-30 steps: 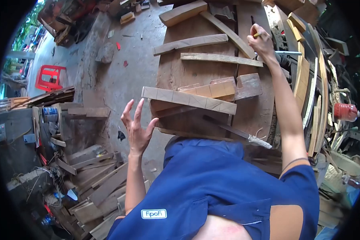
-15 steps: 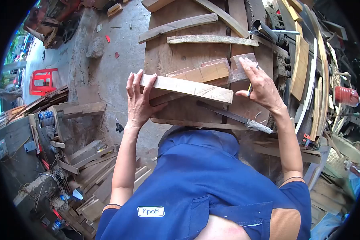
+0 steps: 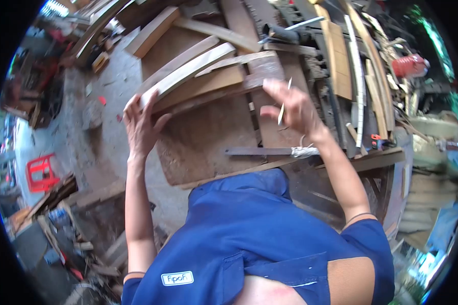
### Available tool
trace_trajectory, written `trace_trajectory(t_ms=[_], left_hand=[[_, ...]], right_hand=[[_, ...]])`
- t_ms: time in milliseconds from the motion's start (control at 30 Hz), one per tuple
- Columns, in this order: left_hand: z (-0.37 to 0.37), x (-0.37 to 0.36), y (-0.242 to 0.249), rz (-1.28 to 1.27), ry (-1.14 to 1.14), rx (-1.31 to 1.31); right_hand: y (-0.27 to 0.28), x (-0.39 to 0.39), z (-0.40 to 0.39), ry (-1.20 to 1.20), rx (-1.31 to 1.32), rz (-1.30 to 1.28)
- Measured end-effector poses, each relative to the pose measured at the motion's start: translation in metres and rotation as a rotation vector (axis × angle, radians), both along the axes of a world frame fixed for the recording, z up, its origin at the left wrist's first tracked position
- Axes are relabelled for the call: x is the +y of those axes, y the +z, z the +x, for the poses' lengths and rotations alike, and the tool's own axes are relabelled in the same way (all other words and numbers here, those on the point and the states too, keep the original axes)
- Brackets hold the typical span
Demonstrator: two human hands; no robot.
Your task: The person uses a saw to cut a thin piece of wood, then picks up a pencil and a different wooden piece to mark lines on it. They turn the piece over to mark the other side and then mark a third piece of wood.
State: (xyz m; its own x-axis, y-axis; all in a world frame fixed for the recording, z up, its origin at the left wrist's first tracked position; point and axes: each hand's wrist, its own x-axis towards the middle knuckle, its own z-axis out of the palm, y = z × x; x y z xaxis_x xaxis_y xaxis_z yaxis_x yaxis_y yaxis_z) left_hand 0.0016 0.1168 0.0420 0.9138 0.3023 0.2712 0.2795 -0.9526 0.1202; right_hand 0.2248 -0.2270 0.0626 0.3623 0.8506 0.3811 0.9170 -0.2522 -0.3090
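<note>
On the brown workbench [image 3: 208,137] lie several curved wooden pieces side by side. My left hand [image 3: 141,124] has its fingers over the near left end of a pale curved piece [image 3: 193,68], with the thumb apart on the near side. A yellowish wooden block [image 3: 203,87] lies just nearer to me than that piece. My right hand [image 3: 294,109] is raised beside the right end of a reddish board [image 3: 264,68], holding a thin pencil [image 3: 283,109] between its fingers. A saw [image 3: 259,151] with a wrapped handle lies near the front edge of the bench.
More wood pieces [image 3: 155,31] lie at the back of the bench. Long strips [image 3: 338,61] and a red container [image 3: 410,66] are on the right. A red plastic stool [image 3: 41,173] stands at the far left, with scrap wood [image 3: 112,254] at the lower left.
The view has turned. My left hand has pushed the pale piece away from me, past the yellowish block and against another curved piece. My right hand has come off the reddish board.
</note>
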Motion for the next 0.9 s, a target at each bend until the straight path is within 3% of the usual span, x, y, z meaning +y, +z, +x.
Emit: trace_trajectory(t_ms=[133, 300, 433, 567, 667, 733, 767, 800, 900], left_hand=[[0.011, 0.014, -0.023, -0.099, 0.053, -0.18], [0.018, 0.02, -0.026, -0.179, 0.003, -0.255], [0.019, 0.028, -0.017, -0.249, -0.041, -0.204], [0.027, 0.03, -0.005, -0.319, -0.1, -0.132], [0.034, 0.008, 0.018, -0.272, -0.151, -0.024], [0.034, 0.005, 0.018, -0.27, -0.126, -0.002], [0.032, 0.006, 0.018, -0.28, -0.123, 0.029], [0.031, 0.006, 0.019, -0.253, -0.144, 0.012], [0.028, 0.007, 0.014, -0.248, -0.149, -0.006]], right_hand=[[-0.006, -0.074, -0.07, 0.007, 0.106, -0.219], [-0.042, -0.108, -0.098, -0.166, 0.067, -0.201], [-0.037, -0.126, -0.083, -0.652, -0.092, -0.031], [-0.043, -0.209, -0.016, -1.26, -0.128, 0.125], [-0.045, -0.28, 0.042, -1.393, -0.231, -0.121], [-0.05, -0.308, 0.072, -1.302, -0.366, -0.323], [-0.058, -0.312, 0.089, -1.242, -0.24, -0.168], [-0.051, -0.29, 0.094, -1.182, -0.292, -0.113], [-0.023, -0.172, 0.088, -0.867, -0.157, 0.142]])
